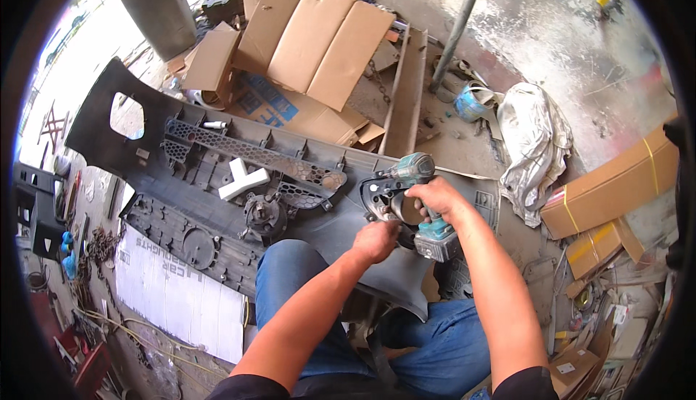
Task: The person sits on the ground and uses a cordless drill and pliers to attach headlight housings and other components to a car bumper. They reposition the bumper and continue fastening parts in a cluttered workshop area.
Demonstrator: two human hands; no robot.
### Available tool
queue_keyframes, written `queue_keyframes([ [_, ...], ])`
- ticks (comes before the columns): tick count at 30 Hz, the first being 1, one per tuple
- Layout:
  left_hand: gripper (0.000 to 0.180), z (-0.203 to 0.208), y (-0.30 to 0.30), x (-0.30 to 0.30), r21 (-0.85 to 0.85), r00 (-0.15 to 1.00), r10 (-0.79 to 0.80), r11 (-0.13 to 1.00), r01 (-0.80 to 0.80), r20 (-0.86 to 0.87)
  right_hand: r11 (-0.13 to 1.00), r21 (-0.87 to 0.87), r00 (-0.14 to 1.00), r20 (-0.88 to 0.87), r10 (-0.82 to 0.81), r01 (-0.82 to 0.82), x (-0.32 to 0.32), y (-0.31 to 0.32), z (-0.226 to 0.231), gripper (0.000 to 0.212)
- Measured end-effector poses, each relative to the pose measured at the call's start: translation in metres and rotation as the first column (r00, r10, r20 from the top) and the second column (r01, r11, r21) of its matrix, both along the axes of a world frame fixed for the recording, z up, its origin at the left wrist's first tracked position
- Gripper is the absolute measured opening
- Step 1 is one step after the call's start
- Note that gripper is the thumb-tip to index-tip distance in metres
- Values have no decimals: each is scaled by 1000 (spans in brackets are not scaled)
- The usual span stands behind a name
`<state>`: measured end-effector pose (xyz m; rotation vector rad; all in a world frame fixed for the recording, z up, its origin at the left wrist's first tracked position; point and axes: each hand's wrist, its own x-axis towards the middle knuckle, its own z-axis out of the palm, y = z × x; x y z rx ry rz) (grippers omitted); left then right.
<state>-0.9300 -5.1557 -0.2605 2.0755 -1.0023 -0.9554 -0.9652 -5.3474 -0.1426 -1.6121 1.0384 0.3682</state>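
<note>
A large black car bumper point(319, 220) lies with its inner side up in front of my knees. My right hand point(441, 200) is wrapped round the handle of a teal cordless drill point(436, 239), whose head points left over the bumper's right end. Beneath the drill is a dark bracket point(373, 196) with a round opening; the drill's tip is hard to make out. My left hand point(375, 242) is closed at the bracket's near edge, and its fingertips are hidden. A round lamp unit point(264, 215) and white foam blocks point(243, 180) rest further left on the bumper.
Flattened cardboard boxes point(312, 45) are heaped beyond the bumper, beside a metal channel point(404, 96) and an upright pole point(460, 27). A blue paint can point(473, 103), a crumpled white cloth point(533, 146) and a long carton point(609, 182) stand right. A white cardboard sheet point(177, 295) lies near left.
</note>
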Motion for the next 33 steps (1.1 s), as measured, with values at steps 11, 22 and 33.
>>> queue_keyframes([
  [11,47,7,12,5,33,993,-120,992,120,2,1000,10,1000,12,-23,23,15,4,-22,22],
  [22,41,7,12,3,52,1000,-15,999,16,-24,998,7,997,15,-70,70,6,-1,-25,20],
  [33,28,-81,26,35,174,636,655,740,-650,-408,998,17,998,-1,-61,61,4,0,-19,21],
])
